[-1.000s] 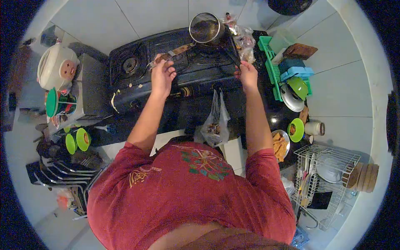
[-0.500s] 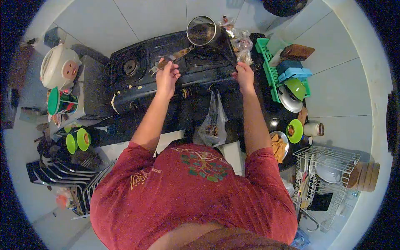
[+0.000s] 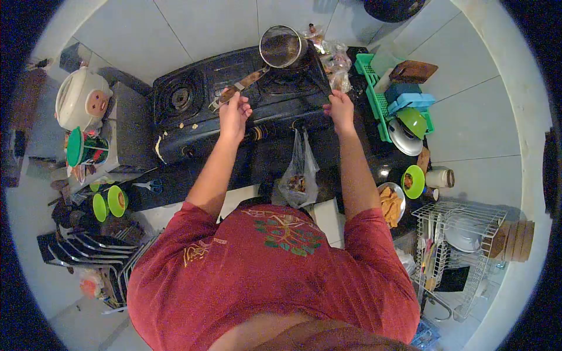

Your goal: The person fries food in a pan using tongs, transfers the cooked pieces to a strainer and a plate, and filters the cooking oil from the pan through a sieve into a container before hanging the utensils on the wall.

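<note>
A round mesh strainer [image 3: 280, 46] is tilted at the rim of a dark pan [image 3: 300, 63] over the right burner of the black stove [image 3: 234, 76]. My left hand [image 3: 235, 111] is closed round the strainer's brownish handle. The pan's dark handle runs toward the front right, where my right hand [image 3: 340, 109] holds its end with closed fingers. What lies inside the pan is hidden behind the mesh. Below and between my hands, a clear plastic bag [image 3: 300, 178] with small brown pieces hangs at the stove's front.
Plastic packets [image 3: 336, 63] lie right of the pan, beside a green rack [image 3: 373, 93] with bowls and a lid. A plate of fried food [image 3: 390, 205] sits near my right forearm. At the left are a rice cooker [image 3: 84, 98] and two green bowls [image 3: 117, 200].
The strainer has shifted slightly left and down in view and shows a rounder face. My left hand has moved a little right and down; the right hand slightly left.
</note>
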The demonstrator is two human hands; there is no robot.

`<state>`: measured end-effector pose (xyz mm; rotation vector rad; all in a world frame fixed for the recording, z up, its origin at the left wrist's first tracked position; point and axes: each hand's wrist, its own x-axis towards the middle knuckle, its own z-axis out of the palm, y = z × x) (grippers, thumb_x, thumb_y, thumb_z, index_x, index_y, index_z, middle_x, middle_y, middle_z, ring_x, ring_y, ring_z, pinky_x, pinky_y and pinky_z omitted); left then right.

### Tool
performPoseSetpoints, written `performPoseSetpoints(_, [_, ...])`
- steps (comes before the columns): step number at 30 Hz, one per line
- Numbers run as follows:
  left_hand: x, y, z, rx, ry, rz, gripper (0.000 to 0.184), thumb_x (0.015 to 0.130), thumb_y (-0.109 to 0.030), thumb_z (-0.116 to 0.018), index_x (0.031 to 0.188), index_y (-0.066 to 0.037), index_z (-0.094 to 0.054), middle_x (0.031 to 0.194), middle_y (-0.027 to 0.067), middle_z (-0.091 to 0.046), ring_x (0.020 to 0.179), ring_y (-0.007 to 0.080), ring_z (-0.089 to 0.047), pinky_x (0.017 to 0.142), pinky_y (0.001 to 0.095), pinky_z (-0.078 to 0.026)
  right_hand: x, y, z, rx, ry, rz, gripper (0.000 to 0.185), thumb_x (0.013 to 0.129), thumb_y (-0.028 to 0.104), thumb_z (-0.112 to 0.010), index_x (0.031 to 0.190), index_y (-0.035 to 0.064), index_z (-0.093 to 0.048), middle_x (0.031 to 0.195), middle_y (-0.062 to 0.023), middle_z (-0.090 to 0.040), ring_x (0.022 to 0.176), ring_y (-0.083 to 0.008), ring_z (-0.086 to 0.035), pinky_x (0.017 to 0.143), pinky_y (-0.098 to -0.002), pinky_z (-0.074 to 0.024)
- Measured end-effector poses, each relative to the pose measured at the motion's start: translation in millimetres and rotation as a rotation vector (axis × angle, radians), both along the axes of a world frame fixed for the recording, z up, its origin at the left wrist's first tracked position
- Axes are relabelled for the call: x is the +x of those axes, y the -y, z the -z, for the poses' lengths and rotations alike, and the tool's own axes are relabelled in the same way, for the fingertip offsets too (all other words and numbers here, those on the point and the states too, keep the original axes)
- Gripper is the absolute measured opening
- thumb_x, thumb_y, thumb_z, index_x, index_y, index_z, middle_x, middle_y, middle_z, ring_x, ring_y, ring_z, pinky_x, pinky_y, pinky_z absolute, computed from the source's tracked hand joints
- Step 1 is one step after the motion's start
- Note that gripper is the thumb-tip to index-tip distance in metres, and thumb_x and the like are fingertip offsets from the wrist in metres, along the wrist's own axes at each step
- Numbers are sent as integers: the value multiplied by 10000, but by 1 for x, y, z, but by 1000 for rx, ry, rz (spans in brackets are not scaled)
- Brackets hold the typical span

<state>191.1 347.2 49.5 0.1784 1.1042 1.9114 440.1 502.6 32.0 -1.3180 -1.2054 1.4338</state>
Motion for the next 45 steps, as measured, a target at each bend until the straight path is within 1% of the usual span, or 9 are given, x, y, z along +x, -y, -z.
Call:
performPoseSetpoints(4, [-7,1,7,-25,30,-2,297,928,-208,-542,1194,-102,-460,808,38,-578,637,112,-533,565,257,-459,-2,2,-1,-14,17,-8,327,852,83,-590,1153,-31,-531,940,-132,-626,595,-178,-614,525,-285,-501])
performPoseSetpoints(9, [18,6,-32,-121,-679,-50,350,935,-172,-531,1250,-51,-436,897,42,-600,721,97,-541,660,238,-457,-4,3,-4,34,-30,10,311,854,45,-542,1153,-38,-523,887,-142,-636,601,-181,-621,532,-288,-505])
performPoseSetpoints(13, [38,2,-30,18,-913,-39,451,911,-160,-567,1315,-41,-407,972,36,-600,805,103,-559,726,245,-450,-4,2,-2,40,-13,11,305,849,12,-483,1146,-47,-521,812,-139,-638,606,-189,-632,551,-287,-503])
performPoseSetpoints(21, [60,-24,-56,46,-1596,-28,390,706,-85,-754,1075,-103,-629,855,99,-627,761,254,-573,704,330,-468,-3,8,-3,36,-17,-52,302,886,24,-462,1175,-47,-518,916,-116,-608,661,-182,-627,618,-296,-527])
performPoseSetpoints(22, [69,-30,-64,65,-1547,-82,341,615,-104,-763,941,-99,-665,711,40,-587,719,242,-571,644,353,-463,-3,9,-5,20,-35,-73,301,888,29,-469,1177,-43,-517,922,-111,-608,664,-180,-627,622,-299,-530])
performPoseSetpoints(26, [95,-54,-58,17,-1591,-78,292,594,-67,-728,875,-133,-683,667,25,-614,660,246,-590,615,365,-483,-2,7,7,24,-146,-62,314,862,47,-492,1153,-64,-531,849,-117,-636,655,-184,-636,580,-304,-522])
performPoseSetpoints(30, [124,-69,-65,-84,-1577,56,245,650,-177,-697,894,-155,-687,684,57,-630,688,270,-609,616,391,-487,4,8,15,11,-259,-115,290,872,76,-515,1136,-38,-554,873,-96,-641,708,-162,-626,594,-300,-523])
performPoseSetpoints(32, [138,-77,-66,-71,-1611,57,238,666,-201,-682,900,-158,-687,687,60,-632,684,275,-608,617,392,-488,9,21,-1,310,-72,-187,249,878,97,-535,1103,2,-584,901,-65,-646,764,-154,-616,648,-295,-514])
performPoseSetpoints(45, [168,-112,-49,-88,-1642,-113,311,706,-221,-650,1013,-189,-686,730,45,-659,675,235,-605,624,370,-490,8,4,18,200,-48,-183,203,911,162,-539,1039,35,-632,1015,-36,-636,894,-133,-592,765,-276,-485])
